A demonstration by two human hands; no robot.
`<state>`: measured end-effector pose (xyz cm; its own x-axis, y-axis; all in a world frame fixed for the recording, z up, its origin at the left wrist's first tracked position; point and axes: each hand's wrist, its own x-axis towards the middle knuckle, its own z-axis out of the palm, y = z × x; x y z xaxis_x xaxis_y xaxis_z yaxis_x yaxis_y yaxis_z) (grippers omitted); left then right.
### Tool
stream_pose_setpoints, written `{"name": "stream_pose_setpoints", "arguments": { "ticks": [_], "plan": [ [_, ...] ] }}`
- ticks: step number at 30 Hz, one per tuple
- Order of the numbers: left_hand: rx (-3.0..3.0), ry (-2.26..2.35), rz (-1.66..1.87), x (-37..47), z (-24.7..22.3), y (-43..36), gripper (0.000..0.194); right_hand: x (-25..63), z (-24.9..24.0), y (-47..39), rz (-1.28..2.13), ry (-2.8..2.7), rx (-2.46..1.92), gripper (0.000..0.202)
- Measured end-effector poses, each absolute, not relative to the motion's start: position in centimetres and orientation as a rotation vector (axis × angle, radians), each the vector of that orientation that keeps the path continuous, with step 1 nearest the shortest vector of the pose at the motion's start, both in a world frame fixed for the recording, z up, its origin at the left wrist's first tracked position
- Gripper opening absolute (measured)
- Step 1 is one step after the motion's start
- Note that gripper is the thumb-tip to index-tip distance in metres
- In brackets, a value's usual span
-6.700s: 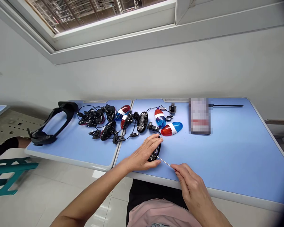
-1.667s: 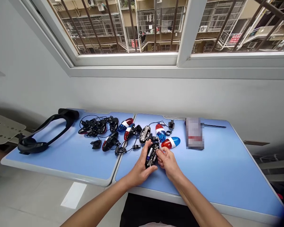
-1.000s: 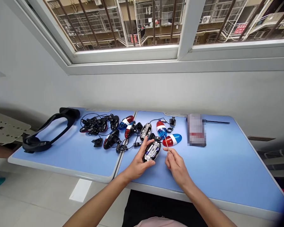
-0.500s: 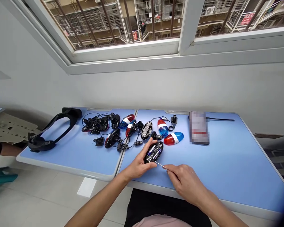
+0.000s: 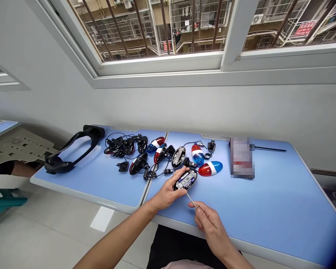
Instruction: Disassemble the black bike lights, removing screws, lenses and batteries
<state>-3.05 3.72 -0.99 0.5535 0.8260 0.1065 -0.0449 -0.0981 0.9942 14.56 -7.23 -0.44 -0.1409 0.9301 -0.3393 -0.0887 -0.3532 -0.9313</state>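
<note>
Open oval black casing (image 5: 186,180) over the near part of the worktop (image 5: 268,209), innards facing up, just beside a red-white-and-blue cover (image 5: 210,169). Can't tell about contact with the surface underneath. Left grip (image 5: 169,191) clamped around the casing, thumb along the near edge, fingers round the far side. Right grip (image 5: 210,224) closed on a thin metal-shafted tool (image 5: 191,200), shaft aimed at the casing's near edge, close to the left thumb (actual contact at the tip: too small to tell).

Handling-wise, probably pretty light, mostly hard plastic going by the shell, with maybe a bit of heft from the apparent batteries (image 5: 189,183) inside. Stiff walls, so no big worry about squashing, but glossy-looking, so likely a bit slippery on the curve. Fragile bit, at a guess: the exposed insides, best kept clear of fingertips and stray pokes. Best place to take hold: the outer rim, thumb one side and fingers opposite, much like here. For the tool, better held back from the tip, for control. Similar open casing (image 5: 179,157) farther back, near a black bracket (image 5: 189,163), same guess on handling.
</note>
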Motion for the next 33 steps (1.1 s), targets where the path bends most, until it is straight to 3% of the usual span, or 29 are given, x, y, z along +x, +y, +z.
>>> {"name": "stream_pose_setpoints", "arguments": {
  "ticks": [3,8,13,21,28,33],
  "plan": [
    [1.413,0.702,0.86,-3.1,-1.1,3.7,0.074,13.8,-0.2,-7.2,1.807,-0.687,-1.168,0.056],
    [1.305,0.677,0.887,-3.1,-1.2,3.7,0.074,13.2,0.3,-7.0,1.991,-0.267,-0.921,0.044],
    [1.298,0.663,0.917,-3.2,-1.2,3.8,0.075,12.4,-0.2,-7.0,2.053,-0.144,-0.733,0.04],
    [1.561,0.908,1.1,-2.9,-0.9,3.6,0.068,10.0,0.0,-7.2,1.435,-0.885,-1.311,0.056],
    [1.409,0.956,1.11,-2.4,-1.4,3.0,0.068,10.8,-0.7,-7.0,1.019,-1.269,-1.541,0.046],
    [1.149,0.916,1.095,-2.1,-1.9,2.2,0.075,11.2,-1.2,-6.9,1.04,-1.221,-1.537,0.043]
  ]
}}
